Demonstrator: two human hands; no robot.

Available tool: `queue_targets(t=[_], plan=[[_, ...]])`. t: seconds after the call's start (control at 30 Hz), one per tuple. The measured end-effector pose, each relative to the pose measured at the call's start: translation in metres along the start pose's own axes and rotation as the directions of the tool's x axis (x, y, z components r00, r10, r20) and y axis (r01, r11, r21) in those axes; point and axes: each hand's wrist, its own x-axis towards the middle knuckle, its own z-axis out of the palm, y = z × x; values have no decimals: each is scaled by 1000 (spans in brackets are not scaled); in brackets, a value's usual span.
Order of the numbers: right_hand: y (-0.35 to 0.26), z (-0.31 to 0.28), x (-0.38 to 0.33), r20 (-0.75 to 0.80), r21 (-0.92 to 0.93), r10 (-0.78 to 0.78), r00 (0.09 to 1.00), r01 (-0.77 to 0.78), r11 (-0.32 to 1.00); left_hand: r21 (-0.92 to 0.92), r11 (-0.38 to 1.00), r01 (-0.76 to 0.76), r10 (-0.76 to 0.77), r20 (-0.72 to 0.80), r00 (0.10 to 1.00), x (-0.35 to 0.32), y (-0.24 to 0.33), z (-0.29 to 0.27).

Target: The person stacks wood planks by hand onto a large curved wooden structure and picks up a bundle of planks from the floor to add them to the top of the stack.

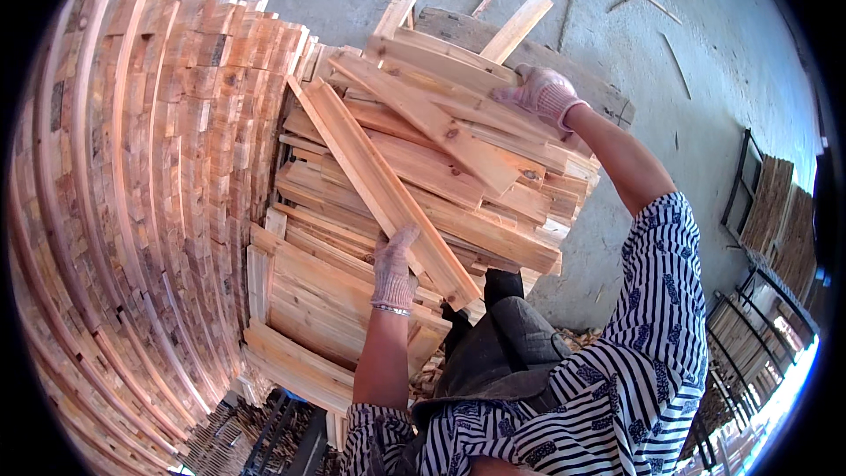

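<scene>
Centrally, reading the picture as a clock face with 12 at the top edge, a long board (368, 178) of pale, smooth-sawn wood lies aslant over a rough pile of boards (502, 236). Its shape is narrow and straight-sided, with a step or seam running lengthwise along the face; its long axis runs from 11 o'clock to 5 o'clock, the lower end coming near the dark trousers (476, 357). The left hand (395, 256), in a pinkish knit glove, lies just off centre toward 7 o'clock, closed about the near edge of this board on its lower half; the fingertips beneath are hidden. The right hand (542, 92), similarly gloved, lies between 1 and 2 o'clock, touching the end of a pale board (441, 59); whether its fingers close around that end cannot be told. Between the hands, a flat knotted board (427, 121) crosses the pile, its long axis running from 10 to 4 o'clock. Toward 9 o'clock rises a tall stack (189, 167) of blocky, rough-cut ends and long strips, bowed by the lens. Toward 1 o'clock spreads a grey floor (608, 9), scattered with thin wooden slivers (656, 5)
</scene>
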Motion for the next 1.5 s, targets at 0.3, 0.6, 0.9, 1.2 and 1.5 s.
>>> queue_targets(t=[0.3,0.6,0.9,1.2,1.5], plan=[[-55,51,64,204,207,-248,947,205,956,-6,999,-45,45,11,999,4,-9,-1],[-95,56,42,389,103,-339,856,325,940,-70,998,-5,5,2,1000,0,-1,4],[-113,45,27,484,106,-236,843,211,972,-77,996,47,-46,16,999,-11,0,16],[-120,65,17,361,233,-238,902,159,959,-161,987,-15,24,54,998,4,-14,55],[-142,65,-12,321,407,-270,908,126,905,-198,970,142,-116,135,984,-1,-5,40]])
